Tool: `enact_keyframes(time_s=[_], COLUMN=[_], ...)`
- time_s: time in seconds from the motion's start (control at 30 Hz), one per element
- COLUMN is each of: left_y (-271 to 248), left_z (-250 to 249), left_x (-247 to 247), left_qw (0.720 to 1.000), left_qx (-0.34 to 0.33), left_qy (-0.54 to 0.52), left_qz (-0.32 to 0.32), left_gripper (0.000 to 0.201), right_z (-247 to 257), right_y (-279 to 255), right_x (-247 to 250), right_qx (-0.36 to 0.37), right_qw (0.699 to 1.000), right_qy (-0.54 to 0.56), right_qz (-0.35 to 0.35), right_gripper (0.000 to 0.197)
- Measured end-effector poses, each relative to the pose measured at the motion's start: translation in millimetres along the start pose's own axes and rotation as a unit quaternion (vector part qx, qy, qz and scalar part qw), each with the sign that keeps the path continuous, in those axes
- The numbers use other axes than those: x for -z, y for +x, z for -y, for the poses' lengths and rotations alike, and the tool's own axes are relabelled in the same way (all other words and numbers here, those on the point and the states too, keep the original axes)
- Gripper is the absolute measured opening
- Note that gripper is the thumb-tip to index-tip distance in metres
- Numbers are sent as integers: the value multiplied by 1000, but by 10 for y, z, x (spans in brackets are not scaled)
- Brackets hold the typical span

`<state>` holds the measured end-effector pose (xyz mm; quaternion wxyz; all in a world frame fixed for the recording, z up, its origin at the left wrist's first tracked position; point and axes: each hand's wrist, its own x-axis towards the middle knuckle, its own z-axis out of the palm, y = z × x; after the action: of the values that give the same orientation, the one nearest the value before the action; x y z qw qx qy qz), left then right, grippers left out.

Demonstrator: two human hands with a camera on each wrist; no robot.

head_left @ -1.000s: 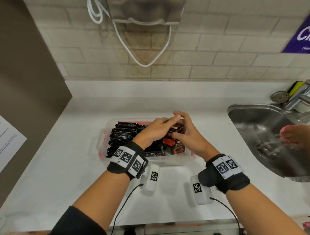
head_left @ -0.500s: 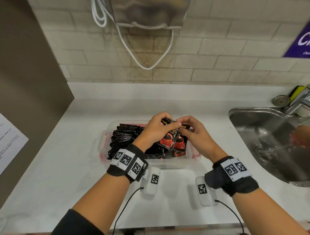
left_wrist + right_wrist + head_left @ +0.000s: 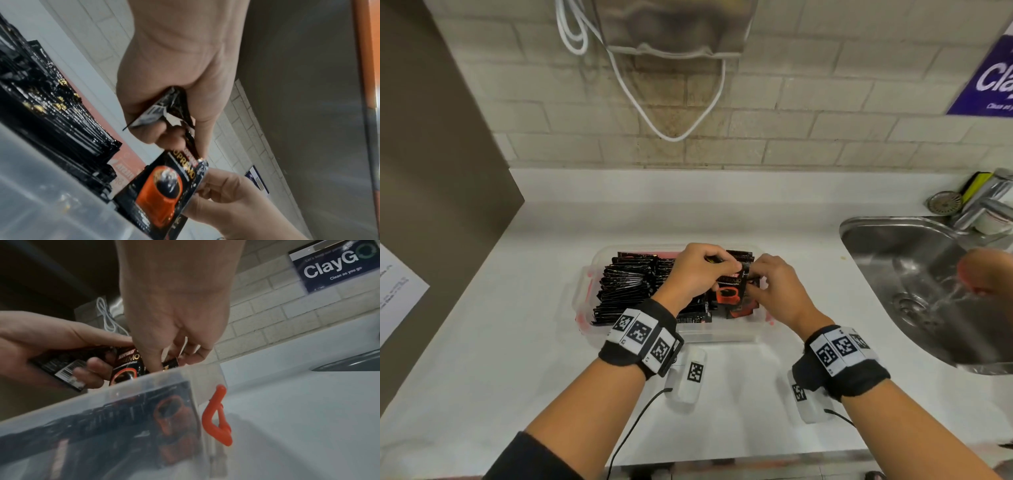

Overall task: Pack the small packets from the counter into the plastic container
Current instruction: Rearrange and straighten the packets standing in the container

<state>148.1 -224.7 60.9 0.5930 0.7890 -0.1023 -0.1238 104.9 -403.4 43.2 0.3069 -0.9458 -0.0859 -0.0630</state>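
A clear plastic container (image 3: 722,334) with red latches sits mid-counter, its left part packed with upright black packets (image 3: 630,284). Both hands hover over its right part. My left hand (image 3: 698,270) grips a few black packets (image 3: 164,107) in its curled fingers. My right hand (image 3: 774,291) pinches a black packet with an orange cup picture (image 3: 731,291) by its right edge, holding it upright just above the container; the same packet (image 3: 164,190) faces the left wrist view. In the right wrist view my right fingers (image 3: 154,356) reach down behind the container wall (image 3: 123,418).
A steel sink (image 3: 914,291) with running water lies to the right, where another person's hand (image 3: 983,274) holds something red. A brown panel (image 3: 431,171) stands at the left. A white cable (image 3: 671,113) hangs on the tiled wall. White counter (image 3: 500,342) surrounds the container.
The hands have drawn slightly apart: the orange-cup packet now stands upright in my right hand, separated from the bunch in my left. Both stay above the container's right part.
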Motion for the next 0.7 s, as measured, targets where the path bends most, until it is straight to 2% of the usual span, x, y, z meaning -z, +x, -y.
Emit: enact_keyframes(time_s=[0.2,0.3,0.37,0.47,0.53,0.6,0.7], left_y=[-8,2,6,1,-6,-6,4], left_z=[30,39,57,79,97,116,109], left_x=[-61,-134,-200,-298,-348,-378,-343], left_qw=[983,962,951,942,938,943,963], left_qx=[0,-6,-10,7,11,4,-5], left_qy=[186,271,307,334,346,331,270], left_qz=[3,-6,-24,-32,-20,-17,-11], left_gripper=[14,19,14,14,17,21,39], right_z=[-59,-79,-80,-72,-62,-77,-124], right_y=[1,-3,-7,-27,-44,-43,-20], right_x=[-22,2,10,7,-5,-27,-52], right_qx=[-1,-8,-8,15,46,65,38], right_qw=[1000,1000,999,999,998,992,984], right_qy=[-1,4,11,19,-25,-97,-165], right_qz=[9,22,32,32,33,42,48], right_gripper=[49,59,63,62,59,56,48])
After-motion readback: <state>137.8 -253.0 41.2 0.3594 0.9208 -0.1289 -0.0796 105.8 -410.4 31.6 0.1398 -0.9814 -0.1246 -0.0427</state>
